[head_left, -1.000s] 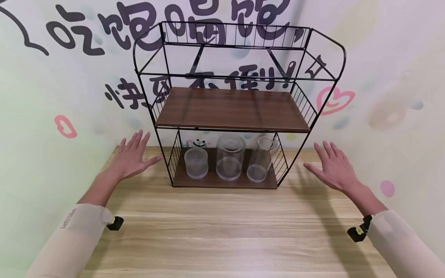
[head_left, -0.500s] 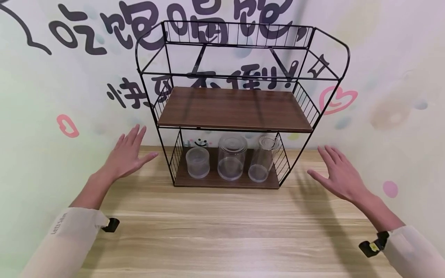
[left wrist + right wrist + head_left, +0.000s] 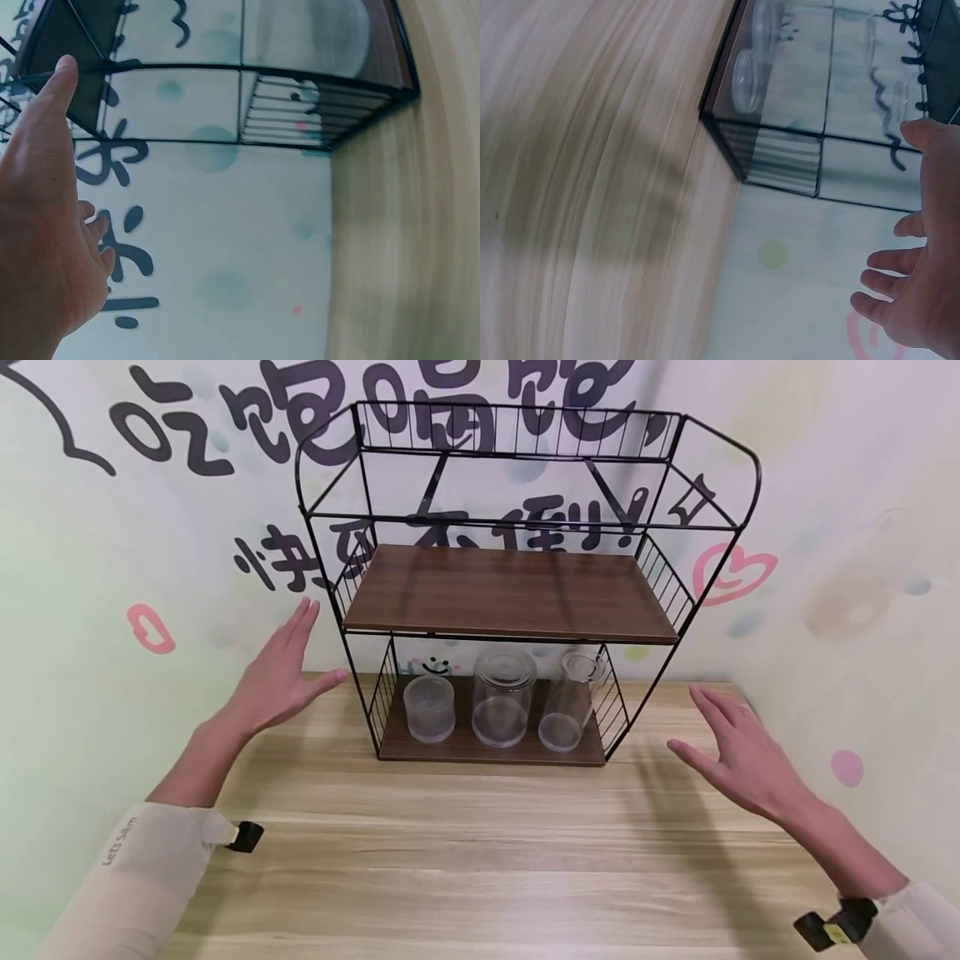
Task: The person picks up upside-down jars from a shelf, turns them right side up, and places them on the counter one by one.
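A black wire rack (image 3: 495, 637) with brown wood-look shelves stands against the wall. Its lower shelf bears a short frosted glass jar (image 3: 430, 710), a wide clear glass jar (image 3: 502, 702) and a tall clear glass (image 3: 564, 706) with a handle-like side. My left hand (image 3: 273, 677) is held up beside the rack's left side, fingers straight, thumb pointing toward the post. On the other side my right hand (image 3: 750, 760) hovers over the table, fingers extended and thumb spread toward the rack. Neither hand holds anything. In the left wrist view the thumb overlaps a rack bar.
The rack's middle shelf (image 3: 510, 593) is bare wood, and its top tier is an open wire frame. Beneath everything spreads a light wood-grain table (image 3: 480, 852). A white wall (image 3: 855, 485) with dark lettering and pink hearts rises behind and at both sides.
My left hand has risen slightly, its fingers now higher beside the rack. The right hand has shifted right and down, away from the rack. The jars stay on the lower shelf.
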Action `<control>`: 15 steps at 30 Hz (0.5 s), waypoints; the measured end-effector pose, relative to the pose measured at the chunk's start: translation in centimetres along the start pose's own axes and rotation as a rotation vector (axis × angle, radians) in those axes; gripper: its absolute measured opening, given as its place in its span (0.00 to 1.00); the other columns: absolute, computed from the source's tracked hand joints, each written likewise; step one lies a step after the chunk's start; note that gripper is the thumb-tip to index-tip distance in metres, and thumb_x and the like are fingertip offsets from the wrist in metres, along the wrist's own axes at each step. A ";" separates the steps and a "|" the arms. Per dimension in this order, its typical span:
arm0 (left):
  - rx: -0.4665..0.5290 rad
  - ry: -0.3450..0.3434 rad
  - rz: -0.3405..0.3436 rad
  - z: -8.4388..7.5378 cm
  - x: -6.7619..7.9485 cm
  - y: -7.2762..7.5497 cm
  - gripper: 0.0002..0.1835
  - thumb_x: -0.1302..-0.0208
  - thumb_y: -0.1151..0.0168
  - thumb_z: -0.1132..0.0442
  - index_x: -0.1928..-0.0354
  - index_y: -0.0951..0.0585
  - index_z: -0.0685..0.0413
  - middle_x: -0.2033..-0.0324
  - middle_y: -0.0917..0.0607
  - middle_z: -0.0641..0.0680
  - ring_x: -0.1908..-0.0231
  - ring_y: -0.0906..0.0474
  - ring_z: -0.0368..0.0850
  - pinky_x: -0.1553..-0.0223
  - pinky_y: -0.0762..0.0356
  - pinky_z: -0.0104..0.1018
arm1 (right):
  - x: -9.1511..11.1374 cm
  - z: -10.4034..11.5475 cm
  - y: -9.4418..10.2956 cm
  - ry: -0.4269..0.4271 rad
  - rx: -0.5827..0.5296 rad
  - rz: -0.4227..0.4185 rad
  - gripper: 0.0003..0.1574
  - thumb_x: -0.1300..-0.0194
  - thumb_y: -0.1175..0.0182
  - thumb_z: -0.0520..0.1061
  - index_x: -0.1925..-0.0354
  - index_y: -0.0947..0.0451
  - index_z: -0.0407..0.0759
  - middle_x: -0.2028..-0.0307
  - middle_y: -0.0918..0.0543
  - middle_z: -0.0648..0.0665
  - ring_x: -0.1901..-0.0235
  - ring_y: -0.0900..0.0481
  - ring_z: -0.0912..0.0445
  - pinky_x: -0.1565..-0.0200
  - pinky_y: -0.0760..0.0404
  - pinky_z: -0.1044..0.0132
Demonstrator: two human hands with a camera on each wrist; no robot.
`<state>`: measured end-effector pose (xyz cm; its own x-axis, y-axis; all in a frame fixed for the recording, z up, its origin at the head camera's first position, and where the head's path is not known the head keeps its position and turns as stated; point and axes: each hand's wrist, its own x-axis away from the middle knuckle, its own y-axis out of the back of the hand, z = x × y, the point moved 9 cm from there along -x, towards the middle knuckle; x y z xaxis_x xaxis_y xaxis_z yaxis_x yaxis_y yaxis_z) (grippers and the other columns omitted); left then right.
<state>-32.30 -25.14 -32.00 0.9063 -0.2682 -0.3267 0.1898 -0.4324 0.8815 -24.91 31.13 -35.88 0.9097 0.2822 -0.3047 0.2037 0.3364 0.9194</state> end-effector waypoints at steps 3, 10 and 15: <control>0.039 -0.006 -0.013 -1.2 -0.3 0.5 0.54 0.39 0.41 0.36 0.22 0.64 0.40 0.23 0.63 0.43 0.24 0.59 0.54 0.31 0.49 0.65 | 0.4 0.7 0.3 -0.020 -0.030 0.015 0.55 0.38 0.37 0.63 0.23 0.50 0.49 0.30 0.38 0.33 0.33 0.41 0.34 0.42 0.36 0.33; 0.170 0.021 -0.023 -2.9 -1.0 1.5 0.53 0.38 0.40 0.38 0.24 0.66 0.31 0.23 0.62 0.39 0.24 0.63 0.46 0.28 0.54 0.62 | 1.4 2.2 1.1 -0.067 -0.062 0.034 0.53 0.38 0.37 0.65 0.24 0.47 0.50 0.32 0.35 0.31 0.34 0.38 0.34 0.42 0.36 0.35; 0.329 0.056 -0.035 -3.7 -1.4 2.1 0.53 0.38 0.37 0.43 0.23 0.63 0.34 0.23 0.58 0.43 0.24 0.60 0.48 0.27 0.59 0.59 | 1.7 4.1 1.8 -0.084 -0.054 0.037 0.52 0.39 0.37 0.66 0.25 0.44 0.51 0.33 0.34 0.33 0.36 0.35 0.34 0.46 0.31 0.35</control>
<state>-31.76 -22.48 -28.48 0.9224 -0.2043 -0.3277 0.0975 -0.6979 0.7095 -21.50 28.56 -33.71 0.9440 0.2196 -0.2463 0.1511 0.3758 0.9143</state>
